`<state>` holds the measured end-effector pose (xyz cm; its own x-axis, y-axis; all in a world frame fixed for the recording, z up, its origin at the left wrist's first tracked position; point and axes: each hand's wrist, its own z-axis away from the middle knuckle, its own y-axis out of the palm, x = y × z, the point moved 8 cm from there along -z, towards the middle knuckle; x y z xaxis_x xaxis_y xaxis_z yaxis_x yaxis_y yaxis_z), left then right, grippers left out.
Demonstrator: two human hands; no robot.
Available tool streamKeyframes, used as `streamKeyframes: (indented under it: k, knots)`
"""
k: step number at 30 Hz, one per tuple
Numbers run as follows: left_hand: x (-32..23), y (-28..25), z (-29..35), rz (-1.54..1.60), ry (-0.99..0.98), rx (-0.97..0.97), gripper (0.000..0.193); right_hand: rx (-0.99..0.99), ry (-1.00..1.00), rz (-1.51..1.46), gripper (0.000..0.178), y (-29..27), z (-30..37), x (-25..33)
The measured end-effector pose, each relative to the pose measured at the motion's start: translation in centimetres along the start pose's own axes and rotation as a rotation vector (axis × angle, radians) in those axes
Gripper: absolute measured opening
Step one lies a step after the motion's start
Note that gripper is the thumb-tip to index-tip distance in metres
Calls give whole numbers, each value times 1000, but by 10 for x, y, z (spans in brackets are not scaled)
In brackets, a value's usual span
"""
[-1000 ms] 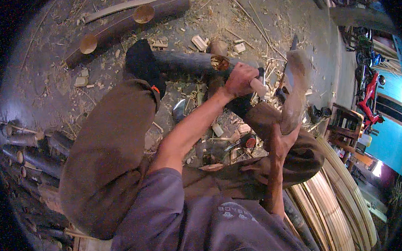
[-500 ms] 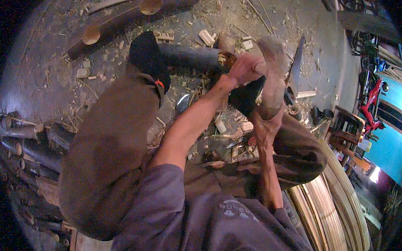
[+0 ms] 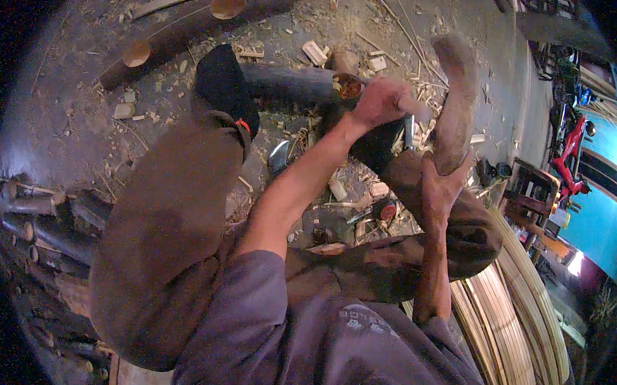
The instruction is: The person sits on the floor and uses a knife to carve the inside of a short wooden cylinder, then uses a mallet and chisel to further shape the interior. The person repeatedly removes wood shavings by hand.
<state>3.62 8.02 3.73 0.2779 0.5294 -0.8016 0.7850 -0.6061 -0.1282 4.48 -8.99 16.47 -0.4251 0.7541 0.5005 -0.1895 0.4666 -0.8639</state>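
My right hand (image 3: pixel 446 186) is wrapped round the narrow end of a pale wooden mallet (image 3: pixel 457 90), its thick end pointing away from me. My left hand (image 3: pixel 385 103) is closed beside the cut end of a dark log (image 3: pixel 287 87); what it grips is mostly hidden, and the fingertip area is blurred. A narrow metal strip (image 3: pixel 410 131) shows just below that hand; I cannot tell whether it belongs to what the hand holds. The log lies between my black-covered feet, near my left foot (image 3: pixel 219 79) and my right foot (image 3: pixel 375 147).
Wood chips (image 3: pixel 314 53) litter the floor. A longer log (image 3: pixel 184 33) with pale cut faces lies at the far left. A curved metal blade (image 3: pixel 279 156) rests between my legs. Stacked logs (image 3: pixel 65 227) are at left, bundled pale strips (image 3: pixel 490 322) at right, beyond them a red motorcycle (image 3: pixel 570 153).
My right hand and the mallet have swung right, away from my left hand. My left hand has shifted only slightly. A round red-ended object between my legs now shows more fully.
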Motion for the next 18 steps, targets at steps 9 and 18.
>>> streamKeyframes:
  k: [9, 18]
  knots:
    - [24, -7, 29, 36, -61, -189, 31, 67, 18, -51, 84, 25, -2, -15]
    - [36, 9, -19, -63, -354, 315, 35, 146, 30, 109, 81, 32, -35, -9]
